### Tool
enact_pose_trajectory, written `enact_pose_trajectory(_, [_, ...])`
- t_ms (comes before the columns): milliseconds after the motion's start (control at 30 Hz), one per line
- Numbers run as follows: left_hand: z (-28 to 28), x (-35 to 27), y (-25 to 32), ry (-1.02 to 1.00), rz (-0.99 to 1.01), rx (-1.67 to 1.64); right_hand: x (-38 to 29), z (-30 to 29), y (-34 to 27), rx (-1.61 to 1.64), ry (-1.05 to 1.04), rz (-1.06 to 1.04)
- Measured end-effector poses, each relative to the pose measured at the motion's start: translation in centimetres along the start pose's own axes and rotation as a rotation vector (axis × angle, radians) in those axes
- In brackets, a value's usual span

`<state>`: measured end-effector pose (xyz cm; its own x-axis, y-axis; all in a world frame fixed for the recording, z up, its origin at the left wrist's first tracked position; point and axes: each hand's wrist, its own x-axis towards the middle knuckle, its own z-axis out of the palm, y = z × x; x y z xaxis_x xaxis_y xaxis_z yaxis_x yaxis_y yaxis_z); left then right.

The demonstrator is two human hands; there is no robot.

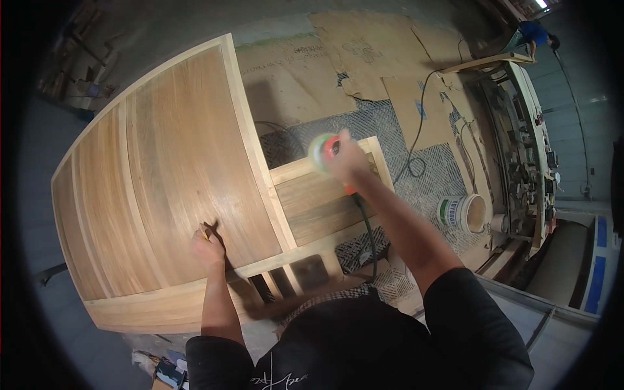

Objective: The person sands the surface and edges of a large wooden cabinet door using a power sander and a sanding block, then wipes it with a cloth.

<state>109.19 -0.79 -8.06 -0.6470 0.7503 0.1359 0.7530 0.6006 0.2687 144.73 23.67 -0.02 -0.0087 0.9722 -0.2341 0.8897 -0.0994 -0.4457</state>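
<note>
A large wooden panel [185, 146] with a pale frame lies before me. Above its near part, my left hand [208, 247] holds a thin yellow pencil-like object [205, 236] between its fingers and casts a shadow on the wood. My right hand [348, 158] grips a red handheld power tool [331, 146], likely a sander, with a blurred round greenish disc. The tool is over a smaller wooden panel section [317, 202] that joins the large one on the right. A dark cord hangs down from the tool. Whether the disc touches wood is hidden by blur.
Cardboard sheets [287, 83] and patterned matting [429, 170] cover the floor. A plastic bucket [451, 213] lies right of the panels, near a loose cable [423, 102]. Farther right is a cluttered workbench [535, 146], with another person [531, 35] bending at its far end.
</note>
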Motion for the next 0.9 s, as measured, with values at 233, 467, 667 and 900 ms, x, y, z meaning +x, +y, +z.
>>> enact_pose_trajectory(233, [-0.7,0.0,0.5,0.038,0.033,0.005,2.6,-4.8,6.7,0.002,0.143,0.18])
enact_pose_trajectory(467, [-1.0,0.2,0.8,-0.005,0.0,0.001,2.1,-4.1,4.5,-0.013,0.036,0.133])
enact_pose_trajectory(667, [-0.6,0.2,0.4,-0.024,-0.008,0.048,-0.4,0.1,-2.7,-0.017,-0.059,0.024])
enact_pose_trajectory(900, [-0.8,0.2,-0.2,-0.028,-0.044,0.026,-4.0,3.7,-11.2,-0.006,-0.222,-0.153])
